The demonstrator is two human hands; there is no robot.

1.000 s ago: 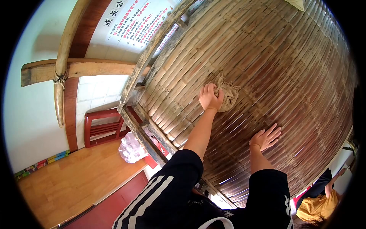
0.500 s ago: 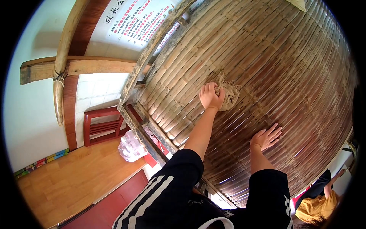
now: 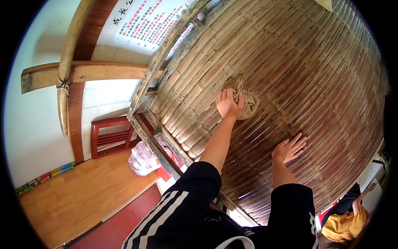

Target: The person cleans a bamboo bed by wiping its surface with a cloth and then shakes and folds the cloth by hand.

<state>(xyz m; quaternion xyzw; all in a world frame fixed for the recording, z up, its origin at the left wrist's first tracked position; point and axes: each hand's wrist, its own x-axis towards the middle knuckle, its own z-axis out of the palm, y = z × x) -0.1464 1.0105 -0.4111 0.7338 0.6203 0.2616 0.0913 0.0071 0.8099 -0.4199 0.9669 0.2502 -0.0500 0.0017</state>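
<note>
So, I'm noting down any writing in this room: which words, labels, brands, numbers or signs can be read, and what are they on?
"成长": large black characters on the wall poster; the next character is cut off at the picture's edge.
"但一定要知道赚钱是不": what a red line on that poster appears to read.
Its smaller lines: too small to read reliably.
Pale marks on the dark shirt: too small to read.

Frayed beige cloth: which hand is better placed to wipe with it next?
Probably the left hand, which grips the frayed beige cloth; the right hand rests spread on the slatted brown bamboo surface.
</note>
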